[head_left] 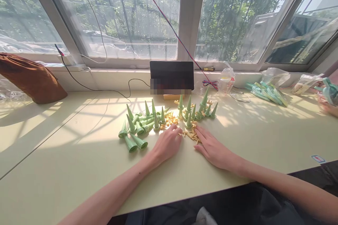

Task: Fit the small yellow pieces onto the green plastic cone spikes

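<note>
My left hand (169,142) is curled closed at the near edge of a pile of small yellow plastic pieces (173,116), with a yellow piece (180,134) at its fingertips. Stretched fingers of my right hand (212,147) touch more yellow pieces (194,137), with the thumb apart on the table. Beyond the right hand, several green cones (205,101) stand upright, some with yellow parts beside them. Left of the left hand is a group of green cones, some upright like this one (130,112), others lying with hollow bases showing (139,142).
A dark tablet (171,75) leans at the window ledge, with a cable running left. A brown bag (33,77) lies at far left. A plastic cup in a bag (227,79) and bagged green pieces (269,91) lie back right. The table (79,175) ends close to my body.
</note>
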A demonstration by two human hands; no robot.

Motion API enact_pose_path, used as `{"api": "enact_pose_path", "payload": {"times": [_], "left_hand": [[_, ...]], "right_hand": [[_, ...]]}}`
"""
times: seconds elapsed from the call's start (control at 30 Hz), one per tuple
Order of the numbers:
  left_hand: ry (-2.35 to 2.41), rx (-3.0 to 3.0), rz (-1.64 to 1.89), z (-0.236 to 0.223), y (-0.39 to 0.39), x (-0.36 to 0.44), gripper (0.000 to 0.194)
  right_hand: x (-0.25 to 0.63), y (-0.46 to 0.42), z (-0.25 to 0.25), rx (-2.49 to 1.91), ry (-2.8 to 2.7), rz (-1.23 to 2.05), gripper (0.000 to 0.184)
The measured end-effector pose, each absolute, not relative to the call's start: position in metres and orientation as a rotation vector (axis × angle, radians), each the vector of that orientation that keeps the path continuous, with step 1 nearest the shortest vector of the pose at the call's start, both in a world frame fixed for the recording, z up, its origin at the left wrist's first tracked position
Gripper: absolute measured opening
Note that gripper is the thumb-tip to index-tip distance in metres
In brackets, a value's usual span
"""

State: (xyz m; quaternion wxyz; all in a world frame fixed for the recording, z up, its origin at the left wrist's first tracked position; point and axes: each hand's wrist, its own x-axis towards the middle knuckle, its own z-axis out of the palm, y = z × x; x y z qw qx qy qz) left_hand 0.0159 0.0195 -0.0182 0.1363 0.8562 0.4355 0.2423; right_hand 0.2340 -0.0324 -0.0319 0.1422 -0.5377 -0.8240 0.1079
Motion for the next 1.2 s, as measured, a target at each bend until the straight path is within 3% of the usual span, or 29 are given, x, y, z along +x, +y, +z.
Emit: {"api": "enact_pose_path", "payload": {"times": [0.43, 0.8, 1.2], "left_hand": [[1.236, 2.470, 0.793, -0.022, 0.020, 0.016, 0.020], [1.258, 2.384, 1.058, -0.020, 0.022, 0.014, 0.021], [1.241, 2.289, 1.284, -0.016, 0.021, 0.013, 0.018]], "right_hand": [[0.220, -0.042, -0.037, -1.266, -2.363, 0.416, 0.053], [0.196, -0.020, -0.012, -0.914, -2.471, 0.422, 0.039], [0.163, 0.022, -0.030, -0.770, -2.463, 0.439, 0.026]]}}
